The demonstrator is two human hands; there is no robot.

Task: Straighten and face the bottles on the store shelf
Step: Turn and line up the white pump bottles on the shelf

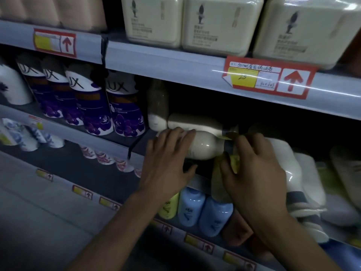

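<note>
Lying sideways, glossy cream bottle (205,147), toppled

We have a single view, worn on the head, looking forward and down at the store shelving from close range. The shelf rail (175,63) slants down from far left to near right, so we face the shelving at an angle, and the wide lens bends its line. The cream packs (220,26) above are cropped by the top edge. The floor (29,222) shows at near left. Both forearms enter from the bottom edge. At mid-frame the left hand (166,165) is on a lying cream bottle (205,145), and the right hand (257,173) on a yellow-labelled bottle (235,162).
</note>
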